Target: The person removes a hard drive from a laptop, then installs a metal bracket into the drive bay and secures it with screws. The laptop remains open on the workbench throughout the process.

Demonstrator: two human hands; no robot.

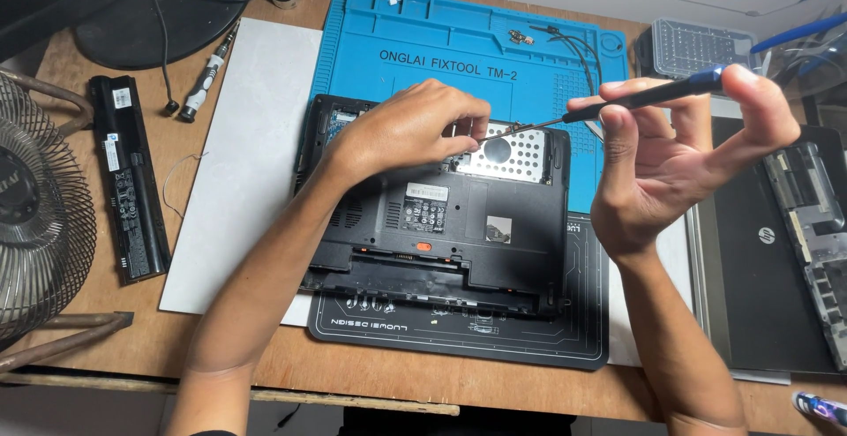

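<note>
A black laptop (432, 224) lies upside down on a blue repair mat (459, 48), its silver drive bay (520, 152) exposed. My right hand (679, 149) holds a blue-handled screwdriver (653, 92) raised and level, its thin tip pointing left toward my left hand. My left hand (410, 127) hovers over the laptop's upper middle, fingertips pinched at the screwdriver's tip; whatever they pinch is too small to see.
A black laptop battery (128, 180) and a fan grille (35, 215) sit at the left. Another screwdriver (207, 70) lies near a monitor base (168, 8). A second laptop and loose panel (776, 242) rest at the right, a clear parts box (701, 48) behind.
</note>
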